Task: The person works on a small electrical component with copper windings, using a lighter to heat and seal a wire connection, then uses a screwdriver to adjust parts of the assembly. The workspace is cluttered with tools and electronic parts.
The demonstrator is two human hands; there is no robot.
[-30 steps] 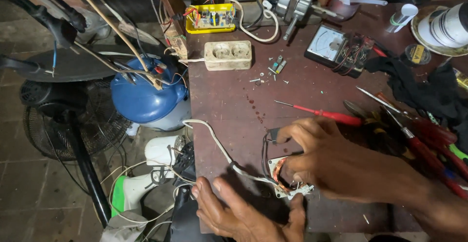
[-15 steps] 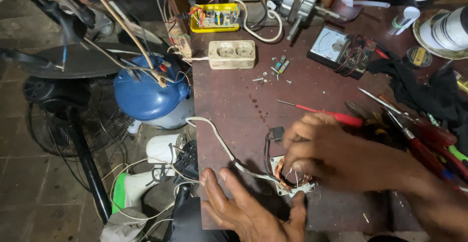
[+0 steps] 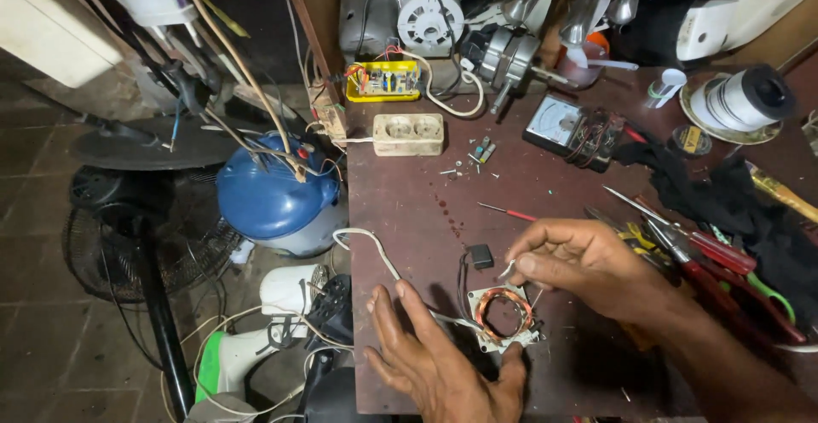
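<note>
Nearest the camera, the left hand [image 3: 439, 363] lay flat on the dark red surface [image 3: 409, 210], fingers spread and holding nothing, its fingertips pressing on a white cable [image 3: 375, 248] and its thumb beside a small motor stator [image 3: 503, 316]. The stator, a pale frame wound with a ring of copper wire, lay on the surface between the two hands. Just above it, the right hand [image 3: 588, 265] hovered with thumb and forefinger pinched narrowly on a thin pale lead rising from the stator. A small black capacitor [image 3: 481, 256] sat beside that hand, joined to the stator by dark wires.

Farther out, a red-handled screwdriver [image 3: 509, 212] lay near the middle of the surface, with red-handled pliers [image 3: 707, 253] to the right. Beyond those stood a beige socket strip [image 3: 409, 134], an analogue meter [image 3: 562, 126] and a yellow circuit board [image 3: 383, 80]. Left of the surface, a blue dome-shaped appliance [image 3: 273, 197] sat lower down beside a black fan [image 3: 128, 227].
</note>
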